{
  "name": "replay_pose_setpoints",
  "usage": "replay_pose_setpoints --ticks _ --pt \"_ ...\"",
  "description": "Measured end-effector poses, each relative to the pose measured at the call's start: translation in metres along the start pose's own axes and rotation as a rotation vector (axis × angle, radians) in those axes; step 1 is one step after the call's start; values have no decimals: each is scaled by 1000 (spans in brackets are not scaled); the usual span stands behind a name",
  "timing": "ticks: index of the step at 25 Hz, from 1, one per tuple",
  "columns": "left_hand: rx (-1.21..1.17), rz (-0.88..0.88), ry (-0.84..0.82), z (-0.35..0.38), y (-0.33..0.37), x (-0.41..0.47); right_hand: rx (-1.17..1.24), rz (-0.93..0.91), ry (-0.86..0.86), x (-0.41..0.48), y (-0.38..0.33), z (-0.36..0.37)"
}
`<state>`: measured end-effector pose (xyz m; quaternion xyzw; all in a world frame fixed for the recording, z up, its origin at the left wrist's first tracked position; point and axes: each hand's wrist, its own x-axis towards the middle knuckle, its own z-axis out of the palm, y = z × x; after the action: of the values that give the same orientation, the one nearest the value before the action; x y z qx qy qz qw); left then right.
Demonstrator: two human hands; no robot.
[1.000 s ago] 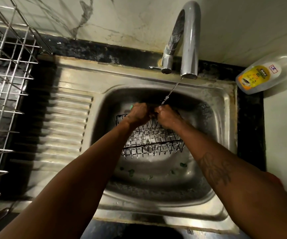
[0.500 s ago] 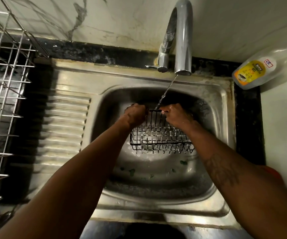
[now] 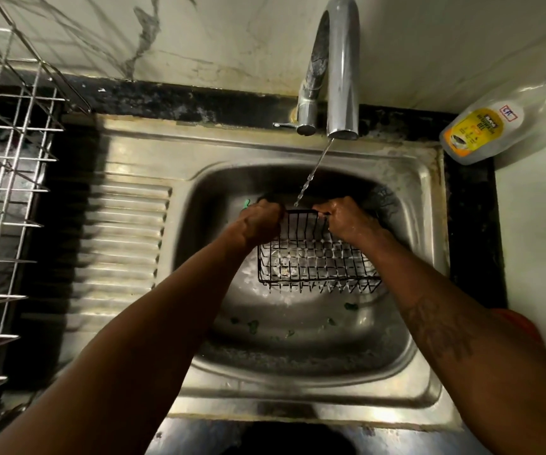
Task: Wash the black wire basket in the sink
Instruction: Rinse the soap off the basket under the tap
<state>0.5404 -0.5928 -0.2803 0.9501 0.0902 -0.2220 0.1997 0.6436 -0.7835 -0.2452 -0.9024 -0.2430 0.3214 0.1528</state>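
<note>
The black wire basket [image 3: 314,257] hangs inside the steel sink [image 3: 426,231], under the running tap [image 3: 342,70]. A thin stream of water falls onto its far rim. My left hand [image 3: 258,221] grips the far rim at the left corner, with something green sticking out beyond it. My right hand [image 3: 347,218], wet, grips the same rim at the right corner. The basket tilts with its open side toward me and its near edge lower.
A ribbed drainboard [image 3: 123,241] lies left of the basin, and a metal dish rack [image 3: 5,192] stands at the far left. A dish soap bottle [image 3: 495,126] lies on the counter at the right. Green scraps [image 3: 253,325] dot the basin floor.
Both hands have moved apart along the far rim, and the basket has turned so that its side walls show and has shifted right in the basin. Water keeps running.
</note>
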Motion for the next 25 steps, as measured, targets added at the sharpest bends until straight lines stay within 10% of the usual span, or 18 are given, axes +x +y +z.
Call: replay_pose_setpoints --ticks 25 --pt "-104 28 66 0 -4 13 -288 -61 0 -13 -55 21"
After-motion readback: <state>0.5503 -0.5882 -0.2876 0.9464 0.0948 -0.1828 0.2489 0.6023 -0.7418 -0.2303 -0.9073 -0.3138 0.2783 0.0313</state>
